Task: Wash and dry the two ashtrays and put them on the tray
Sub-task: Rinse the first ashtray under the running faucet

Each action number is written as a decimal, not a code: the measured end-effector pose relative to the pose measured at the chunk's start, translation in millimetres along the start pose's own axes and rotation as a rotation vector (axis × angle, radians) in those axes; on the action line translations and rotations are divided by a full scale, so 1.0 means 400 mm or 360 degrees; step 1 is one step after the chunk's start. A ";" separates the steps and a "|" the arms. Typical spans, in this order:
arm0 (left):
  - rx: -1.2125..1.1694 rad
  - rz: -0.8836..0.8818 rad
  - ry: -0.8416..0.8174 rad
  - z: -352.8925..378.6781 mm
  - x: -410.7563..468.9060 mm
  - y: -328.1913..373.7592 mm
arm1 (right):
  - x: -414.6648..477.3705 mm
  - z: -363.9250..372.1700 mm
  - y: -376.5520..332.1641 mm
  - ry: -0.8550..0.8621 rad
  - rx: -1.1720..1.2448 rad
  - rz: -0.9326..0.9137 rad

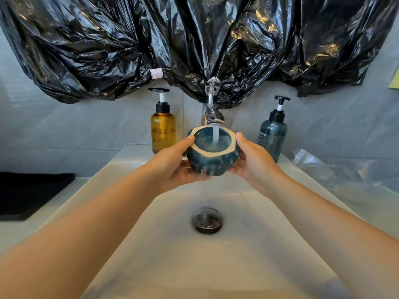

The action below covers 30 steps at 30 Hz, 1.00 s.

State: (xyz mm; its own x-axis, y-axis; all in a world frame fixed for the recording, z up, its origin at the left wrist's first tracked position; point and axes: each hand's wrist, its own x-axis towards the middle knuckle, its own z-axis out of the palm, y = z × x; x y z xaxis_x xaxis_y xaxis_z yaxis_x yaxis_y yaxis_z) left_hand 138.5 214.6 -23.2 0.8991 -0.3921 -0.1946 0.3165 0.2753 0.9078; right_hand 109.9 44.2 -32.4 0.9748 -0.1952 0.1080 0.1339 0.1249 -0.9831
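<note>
Blue ashtray [212,161] under tap [212,111], 2 hands

Glossy glazed ceramic ashtray [212,157], smooth white porcelain sink [248,244], shiny chrome faucet [212,108], crinkled glossy black plastic sheeting [194,39].

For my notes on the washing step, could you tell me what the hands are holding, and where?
Both hands hold the blue ashtray under the running tap: left hand on its left side, right hand on its right, thumbs at the rim.

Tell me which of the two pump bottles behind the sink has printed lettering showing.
The grey-blue pump bottle, standing right of the faucet; white lettering shows on its side. The amber pump bottle on the left shows no lettering.
</note>
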 end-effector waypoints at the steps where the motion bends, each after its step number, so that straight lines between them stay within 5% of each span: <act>1: 0.0017 0.0008 -0.0035 0.000 0.001 0.000 | -0.001 0.000 -0.002 0.0034 0.0033 0.0010; 11: 0.0369 0.0035 -0.0119 0.008 0.001 -0.010 | -0.009 -0.009 0.006 0.0315 0.0207 0.0423; 18: 0.0541 -0.0149 -0.0046 -0.006 0.003 -0.012 | -0.016 -0.016 0.008 0.0180 0.0054 0.0707; 30: 0.0316 -0.0233 0.0005 -0.040 0.005 0.009 | -0.019 0.016 0.004 -0.0153 0.0182 0.0431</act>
State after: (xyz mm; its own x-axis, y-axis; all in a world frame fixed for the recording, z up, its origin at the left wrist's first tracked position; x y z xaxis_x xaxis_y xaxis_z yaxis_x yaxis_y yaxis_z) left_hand 146.2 228.9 -26.2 0.8491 -0.4125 -0.3300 0.3778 0.0377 0.9251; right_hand 103.8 52.3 -33.8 0.9895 -0.0474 -0.1367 -0.1191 0.2697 -0.9556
